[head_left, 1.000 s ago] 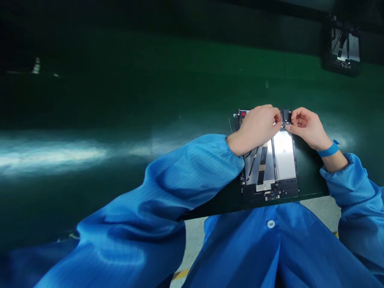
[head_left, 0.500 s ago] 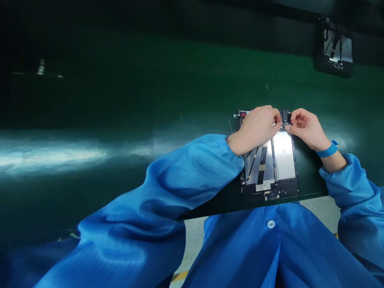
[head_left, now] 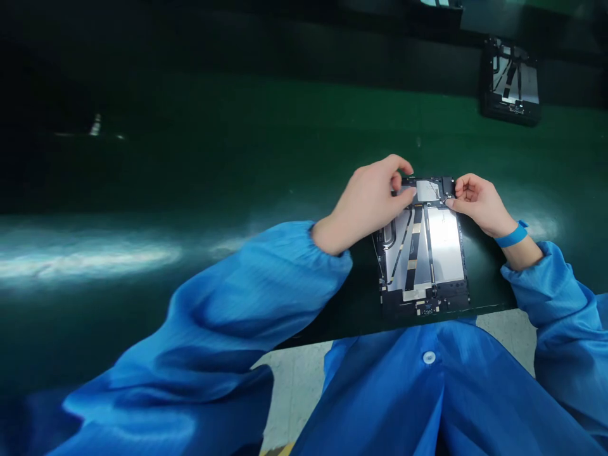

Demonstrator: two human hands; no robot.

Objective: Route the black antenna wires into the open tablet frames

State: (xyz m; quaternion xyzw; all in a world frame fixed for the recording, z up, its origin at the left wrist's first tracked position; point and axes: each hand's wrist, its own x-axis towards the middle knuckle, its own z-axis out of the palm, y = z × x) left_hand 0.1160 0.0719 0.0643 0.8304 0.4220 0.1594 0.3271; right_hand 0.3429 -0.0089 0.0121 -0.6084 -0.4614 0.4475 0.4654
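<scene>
An opened tablet [head_left: 446, 244] lies face down on the green bench top, its silver inside, black flat cables and small circuit boards showing. My left hand [head_left: 373, 196] hovers over its upper left corner, thumb and forefinger apart with nothing visible between them, hiding that corner. At the upper right corner my right hand [head_left: 479, 202] has curled fingers, the thumb tip pressed close to the tablet's edge. A thin dark wire [head_left: 434, 191] runs across the top part towards that thumb. What the right fingers pinch is too small to make out.
Another opened tablet [head_left: 510, 82] rests on a dark base at the back right. Part of a further device [head_left: 439, 4] shows at the top edge. The bench's front edge [head_left: 304, 342] runs close below the tablet, near my blue coat [head_left: 380, 392].
My left hand has moved left, away from the tablet's upper right part, and its fingers have parted. The right hand stays at the upper right corner. The view has shifted slightly.
</scene>
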